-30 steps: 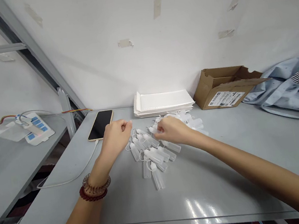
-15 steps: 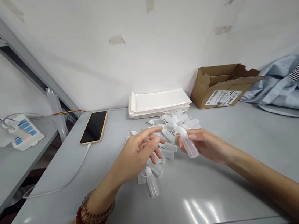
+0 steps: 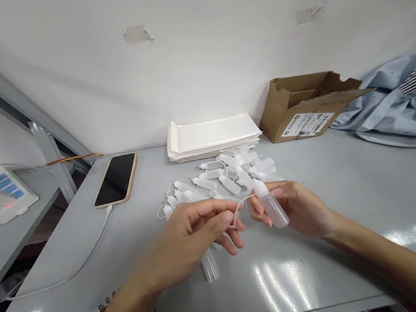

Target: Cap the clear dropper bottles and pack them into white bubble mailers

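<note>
In my right hand [image 3: 296, 205] is a small translucent squeeze bottle [image 3: 275, 210] with a white tip, tilted and gripped between thumb and fingers. A thin white strap [image 3: 240, 205] runs from the bottle's neck to my left hand [image 3: 203, 229], where thumb and forefinger pinch its end. Behind both hands lies a loose pile of similar small bottles [image 3: 229, 185] with straps and thin tips. Another bottle [image 3: 210, 265] lies under my left hand, partly hidden by it.
A stack of white padded envelopes [image 3: 214, 133] lies against the wall, beside an opened cardboard box [image 3: 302, 111]. Light blue cloth [image 3: 398, 103] is heaped at the right. To the left a phone [image 3: 116, 180] is plugged into a white cable [image 3: 87, 263]; a power strip [image 3: 7, 192] sits beyond.
My left hand has moved right and closed on the strap's end, which now stretches between my hands. The right hand with the bottle has shifted slightly right and down. The view has also shifted.
</note>
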Demonstrator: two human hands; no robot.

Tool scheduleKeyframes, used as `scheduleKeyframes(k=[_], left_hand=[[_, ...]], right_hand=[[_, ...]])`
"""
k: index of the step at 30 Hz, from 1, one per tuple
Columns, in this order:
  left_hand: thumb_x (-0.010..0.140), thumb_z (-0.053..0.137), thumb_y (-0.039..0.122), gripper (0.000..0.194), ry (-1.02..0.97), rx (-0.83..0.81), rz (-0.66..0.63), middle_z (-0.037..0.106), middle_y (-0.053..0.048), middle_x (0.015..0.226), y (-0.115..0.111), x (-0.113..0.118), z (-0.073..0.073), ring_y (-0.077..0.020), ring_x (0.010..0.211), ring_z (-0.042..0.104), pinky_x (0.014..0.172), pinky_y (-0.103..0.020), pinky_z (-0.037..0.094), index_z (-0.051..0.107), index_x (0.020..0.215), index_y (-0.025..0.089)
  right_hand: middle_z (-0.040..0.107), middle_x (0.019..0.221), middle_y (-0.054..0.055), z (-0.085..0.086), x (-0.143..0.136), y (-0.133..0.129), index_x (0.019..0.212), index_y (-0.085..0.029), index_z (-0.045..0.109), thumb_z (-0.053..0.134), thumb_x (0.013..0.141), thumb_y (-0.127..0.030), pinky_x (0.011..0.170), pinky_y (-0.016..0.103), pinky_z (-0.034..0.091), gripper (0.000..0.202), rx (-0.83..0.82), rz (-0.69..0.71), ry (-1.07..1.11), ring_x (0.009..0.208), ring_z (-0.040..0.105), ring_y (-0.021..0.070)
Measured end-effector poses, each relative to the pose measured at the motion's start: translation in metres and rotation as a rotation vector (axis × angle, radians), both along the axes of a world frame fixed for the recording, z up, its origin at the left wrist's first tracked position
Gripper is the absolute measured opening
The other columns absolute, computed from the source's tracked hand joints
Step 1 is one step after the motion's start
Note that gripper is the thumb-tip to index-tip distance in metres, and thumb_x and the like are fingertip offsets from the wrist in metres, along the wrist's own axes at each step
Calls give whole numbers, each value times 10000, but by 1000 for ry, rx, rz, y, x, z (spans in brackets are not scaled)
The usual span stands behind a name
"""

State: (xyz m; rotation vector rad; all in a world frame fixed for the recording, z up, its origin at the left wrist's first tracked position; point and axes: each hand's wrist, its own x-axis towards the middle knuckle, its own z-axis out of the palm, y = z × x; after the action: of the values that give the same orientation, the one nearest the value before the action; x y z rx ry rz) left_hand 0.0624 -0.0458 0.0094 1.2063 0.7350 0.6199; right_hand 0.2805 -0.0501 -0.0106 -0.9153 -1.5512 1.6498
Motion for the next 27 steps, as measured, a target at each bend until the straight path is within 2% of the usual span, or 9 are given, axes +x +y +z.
scheduleKeyframes(k=[5, 12, 16, 20, 24, 27], left_hand=[[841, 644, 258, 147, 1, 40, 186, 707, -18, 776, 2, 0, -1, -117, 672, 672, 609, -194, 562, 739, 924, 183], [759, 726, 174, 93, 28, 62, 230, 731, 17, 672, 2, -2, 1, -79, 613, 660, 608, -133, 542, 753, 841, 209], [765, 716, 191, 54, 57, 84, 281, 714, 17, 621, 1, -1, -1, -78, 562, 635, 575, -149, 529, 752, 804, 202], [770, 708, 227, 46, 99, 109, 334, 658, 27, 562, 0, 0, 0, -72, 513, 567, 512, -160, 480, 729, 766, 186], [782, 693, 248, 79, 144, 126, 319, 583, 46, 524, 0, 1, 2, -55, 496, 501, 504, -152, 437, 709, 739, 183], [782, 691, 268, 96, 171, 145, 282, 582, 42, 583, 0, 1, 2, -46, 501, 472, 498, -147, 421, 708, 740, 184]], right_hand=[[483, 618, 9, -2, -3, -1, 668, -165, 531, 349, 797, -312, 554, 279, 262, 266, -60, -141, -21, 582, 374, 127], [502, 618, 4, -4, -4, -3, 670, -163, 551, 363, 806, -323, 562, 292, 251, 282, -65, -155, -37, 582, 387, 126], [525, 623, 3, -9, -2, -3, 696, -164, 579, 376, 821, -302, 559, 285, 258, 276, -47, -88, -65, 581, 407, 125], [509, 622, -11, -10, -4, -6, 716, -164, 591, 409, 819, -287, 564, 269, 277, 243, -28, 21, 22, 569, 412, 113], [480, 597, -23, -2, -8, -10, 707, -161, 572, 402, 806, -251, 578, 263, 287, 217, -35, 84, -15, 578, 413, 109], [476, 594, -27, 0, -9, -11, 707, -161, 565, 395, 807, -246, 595, 265, 295, 215, -29, 102, -27, 582, 414, 109]])
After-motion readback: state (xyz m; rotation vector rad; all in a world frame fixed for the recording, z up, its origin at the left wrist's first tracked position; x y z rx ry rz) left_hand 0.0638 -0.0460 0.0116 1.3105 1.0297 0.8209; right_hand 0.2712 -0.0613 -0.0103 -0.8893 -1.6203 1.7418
